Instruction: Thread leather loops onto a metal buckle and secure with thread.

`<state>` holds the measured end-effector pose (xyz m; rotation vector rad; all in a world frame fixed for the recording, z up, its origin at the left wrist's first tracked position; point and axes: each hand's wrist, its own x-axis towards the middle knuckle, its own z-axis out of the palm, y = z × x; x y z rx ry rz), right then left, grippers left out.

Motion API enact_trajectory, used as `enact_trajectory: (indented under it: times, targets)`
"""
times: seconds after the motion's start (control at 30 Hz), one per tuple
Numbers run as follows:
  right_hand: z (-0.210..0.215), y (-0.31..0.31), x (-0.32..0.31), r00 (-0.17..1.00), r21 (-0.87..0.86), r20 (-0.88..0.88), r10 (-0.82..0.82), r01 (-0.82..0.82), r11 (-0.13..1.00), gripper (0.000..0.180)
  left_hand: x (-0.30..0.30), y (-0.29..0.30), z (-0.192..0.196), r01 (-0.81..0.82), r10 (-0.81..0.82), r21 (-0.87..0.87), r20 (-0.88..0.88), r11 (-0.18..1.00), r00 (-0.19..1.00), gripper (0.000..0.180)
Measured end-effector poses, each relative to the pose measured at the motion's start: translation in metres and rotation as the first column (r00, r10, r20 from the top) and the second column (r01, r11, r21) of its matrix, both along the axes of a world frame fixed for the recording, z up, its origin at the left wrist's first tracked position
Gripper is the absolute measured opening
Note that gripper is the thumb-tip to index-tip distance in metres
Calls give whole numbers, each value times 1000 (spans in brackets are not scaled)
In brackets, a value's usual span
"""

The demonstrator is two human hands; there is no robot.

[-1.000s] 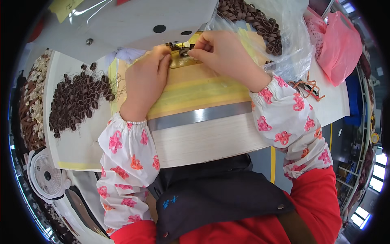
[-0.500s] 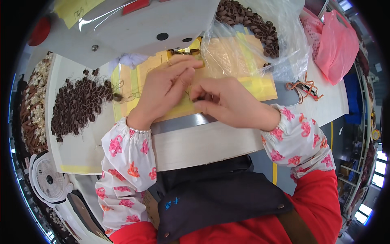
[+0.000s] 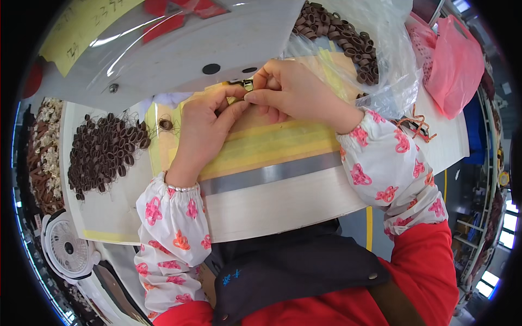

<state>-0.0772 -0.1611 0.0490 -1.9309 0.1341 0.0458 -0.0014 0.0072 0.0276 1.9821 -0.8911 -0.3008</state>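
Observation:
My left hand (image 3: 205, 124) and my right hand (image 3: 296, 92) meet at the small metal foot (image 3: 248, 85) of a grey sewing machine (image 3: 179, 51). Both have their fingers pinched together, fingertips nearly touching; whatever lies between them is hidden. Beneath the hands is a work surface covered in yellow tape (image 3: 272, 142), with a metal strip (image 3: 266, 173) along its front. One brown loop (image 3: 166, 124) with loose threads sits just left of my left hand. Farther left is a heap of brown loops (image 3: 103, 149) trailing thread ends.
More brown loops (image 3: 348, 43) fill a clear plastic bag (image 3: 394, 51) at the back right. Beside it are a pink plastic bag (image 3: 455, 68) and snips wrapped in orange cord (image 3: 416, 127). A white fan (image 3: 68, 247) stands at the left, below the table edge.
My right hand, which held a brown loop, has moved up and left to the machine's foot. My left hand has shifted slightly left and down. A loop now lies left of it.

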Motion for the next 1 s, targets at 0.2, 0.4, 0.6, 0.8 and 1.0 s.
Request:
enact_trajectory:
  times: [0.2, 0.4, 0.6, 0.8, 1.0]
  targets:
    - [-30, 0, 2, 851, -365, 525, 15, 208, 908, 12, 2, -10, 3, -124, 130, 87, -72, 988, 989, 23]
    - [-25, 5, 2, 836, -382, 548, -21, 273, 883, 9, 6, -12, -5, -191, 205, 111, -124, 975, 971, 23]
    - [-26, 5, 1, 853, -386, 519, -48, 285, 877, 6, 6, -12, -6, -199, 214, 109, -146, 974, 966, 26]
    - [-27, 8, 3, 817, -437, 577, -28, 336, 834, 8, 8, -12, -4, -198, 212, 125, -108, 972, 971, 28]
    - [-25, 6, 2, 855, -476, 518, -21, 309, 823, 7, 8, -14, 0, -178, 194, 159, -97, 971, 976, 30]
